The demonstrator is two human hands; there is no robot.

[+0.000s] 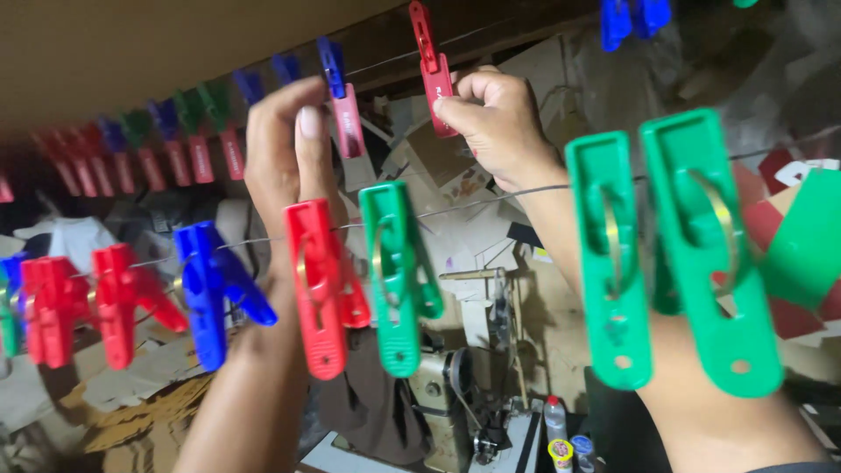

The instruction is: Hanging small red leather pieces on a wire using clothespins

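Cluttered workshop is lying below while the right hand is pinching a red peg on the far wire, the left hand is closing loosely by a pink peg, gripping nothing I can tell; either peg could slip off.

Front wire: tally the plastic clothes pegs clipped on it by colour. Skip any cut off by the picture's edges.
Red plastic clothes pegs: 3
Blue plastic clothes peg: 1
Green plastic clothes pegs: 3
Total: 7
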